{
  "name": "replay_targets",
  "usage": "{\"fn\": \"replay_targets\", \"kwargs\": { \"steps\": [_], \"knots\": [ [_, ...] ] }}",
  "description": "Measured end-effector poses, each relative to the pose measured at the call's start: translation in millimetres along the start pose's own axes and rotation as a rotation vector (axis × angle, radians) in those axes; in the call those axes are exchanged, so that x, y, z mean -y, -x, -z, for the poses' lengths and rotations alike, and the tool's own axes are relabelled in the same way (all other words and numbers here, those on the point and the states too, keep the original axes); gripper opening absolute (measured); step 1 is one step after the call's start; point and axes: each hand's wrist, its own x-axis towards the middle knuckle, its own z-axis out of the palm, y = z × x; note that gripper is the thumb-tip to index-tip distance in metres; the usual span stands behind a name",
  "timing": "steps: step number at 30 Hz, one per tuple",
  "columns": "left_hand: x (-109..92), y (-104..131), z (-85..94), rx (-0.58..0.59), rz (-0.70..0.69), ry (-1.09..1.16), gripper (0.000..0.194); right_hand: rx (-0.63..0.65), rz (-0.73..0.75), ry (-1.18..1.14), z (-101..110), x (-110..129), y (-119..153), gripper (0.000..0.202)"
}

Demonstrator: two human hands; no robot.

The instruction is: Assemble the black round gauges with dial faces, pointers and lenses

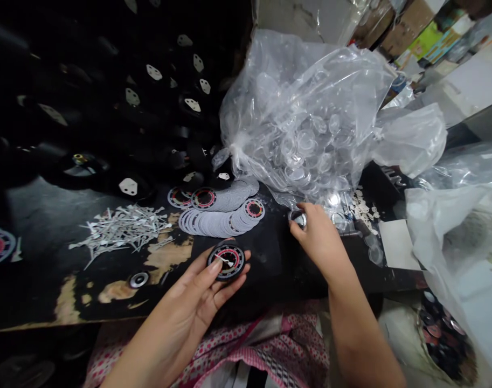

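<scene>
A round black gauge (231, 257) with a red-and-white dial and a white pointer rests in my left hand (201, 285), the thumb over its lower left rim and the fingers beneath. Further right, my right hand (320, 237) pinches a clear round lens (297, 218) between thumb and fingers at the mouth of a transparent plastic bag (310, 102) full of similar clear lenses. Between the hands and the bag lie overlapping rows of printed dial discs (217, 222). A pile of white pointers (122, 229) is left of them.
Many black round housings with pale metal plates (128, 186) are heaped at the back left. On the worn black table (257, 264) sits a small metal-rimmed ring (139, 279). Small whitish pieces (364, 210) and a white card (398, 245) lie at right, near another plastic bag (464, 231).
</scene>
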Motion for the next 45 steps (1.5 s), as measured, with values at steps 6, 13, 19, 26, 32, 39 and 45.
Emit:
{"fn": "replay_targets", "kwargs": {
  "steps": [6,13,19,26,32,39,45],
  "knots": [
    [-3,-2,-7.3,0.03,-0.003,0.13,0.021,0.086,0.151,-0.702,-6,22,16,0.046],
    [-15,-2,-11.2,0.009,-0.055,0.222,0.023,0.095,0.448,-0.765,-24,62,41,0.039],
    [-8,0,-5.8,-0.007,-0.117,0.098,0.025,-0.005,0.466,-0.824,-22,78,45,0.03],
    [1,-4,7.5,0.092,-0.26,-0.259,0.038,0.017,0.484,-0.708,-21,85,44,0.025],
    [4,2,3.9,0.173,-0.355,-0.474,0.044,-0.122,0.455,-0.548,-27,92,40,0.043],
    [-1,10,22.2,0.023,-0.456,-0.661,0.04,-0.107,0.569,-0.52,-37,107,43,0.045],
    [-8,76,159.6,-0.386,-0.551,-1.163,0.047,0.211,0.591,-0.656,-28,102,44,0.028]
  ]
}}
